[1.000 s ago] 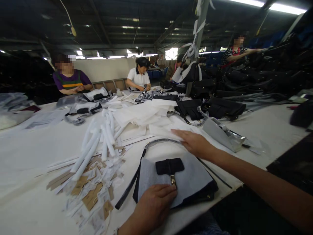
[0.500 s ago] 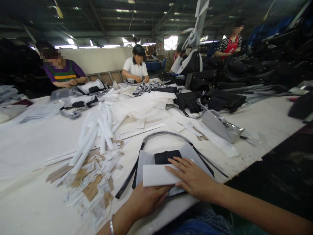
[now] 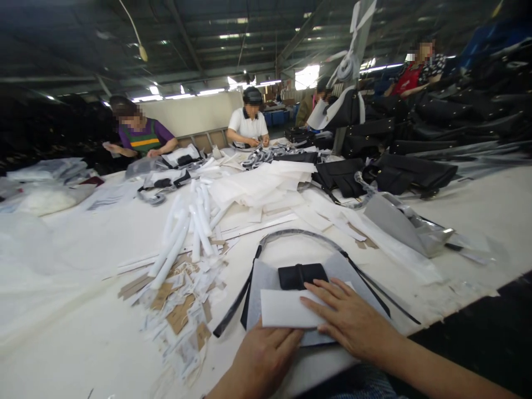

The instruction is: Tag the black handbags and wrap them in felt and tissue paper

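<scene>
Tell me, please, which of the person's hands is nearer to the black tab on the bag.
Right. The right hand is at the lower edge of the black tab; the left hand is farther off, at the white sheet's near edge.

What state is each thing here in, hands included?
Right hand: fingers spread on the white pad
Left hand: at the white pad's lower edge, grip unclear
White pad: lying across the black bag
Black bag: laid down, partly covered by grey sheet
Strap: arched beyond the bag
White tubes: heaped loosely
Brown cards: scattered
Farther bags: piled
</scene>
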{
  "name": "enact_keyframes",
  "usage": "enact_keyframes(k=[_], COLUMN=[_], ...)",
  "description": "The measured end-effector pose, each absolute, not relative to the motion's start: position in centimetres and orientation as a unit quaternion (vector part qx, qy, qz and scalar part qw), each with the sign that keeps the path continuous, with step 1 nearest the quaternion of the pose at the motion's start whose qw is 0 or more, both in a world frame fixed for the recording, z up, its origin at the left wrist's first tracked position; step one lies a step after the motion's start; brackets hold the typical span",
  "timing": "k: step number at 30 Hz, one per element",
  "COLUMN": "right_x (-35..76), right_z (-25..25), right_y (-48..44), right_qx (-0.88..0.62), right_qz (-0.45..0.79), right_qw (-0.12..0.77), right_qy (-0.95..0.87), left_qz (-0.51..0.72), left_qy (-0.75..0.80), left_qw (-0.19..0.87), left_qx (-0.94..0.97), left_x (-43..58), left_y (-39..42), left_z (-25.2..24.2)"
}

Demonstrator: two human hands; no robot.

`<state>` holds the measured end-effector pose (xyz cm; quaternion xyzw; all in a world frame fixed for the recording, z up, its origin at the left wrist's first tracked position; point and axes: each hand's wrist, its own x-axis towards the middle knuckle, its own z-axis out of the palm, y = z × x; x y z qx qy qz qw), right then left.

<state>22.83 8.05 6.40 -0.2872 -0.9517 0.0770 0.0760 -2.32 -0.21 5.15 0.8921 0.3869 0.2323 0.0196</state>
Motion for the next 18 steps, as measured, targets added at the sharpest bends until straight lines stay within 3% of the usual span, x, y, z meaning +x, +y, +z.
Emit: enact_keyframes(k=[5, 10, 14, 18], right_x=[23.1, 24.3, 22.0, 12.6], right_z=[4.7, 4.8, 9.2, 13.0], right_y=[8.2, 9.9, 13.4, 17.1], right_qx=[-0.287, -0.345, -0.411, -0.338], right_qz=[0.104, 0.238, 0.292, 0.282], right_qw=[0.106, 0.138, 0.179, 0.228], right_qy=[-0.946, -0.897, -0.845, -0.868], left_qz=[0.350, 0.186, 0.218, 0.285], left_qy=[0.380, 0.445, 0.446, 0.452], left_qw=[-0.029, 0.010, -0.087, -0.219], left_qx=[0.856, 0.876, 0.864, 0.816], left_x=[0.5, 1.0, 1.1, 2.6], left_y=[-1.1, 0.6, 1.0, 1.7], left_z=[7.0, 5.4, 1.2, -3.1])
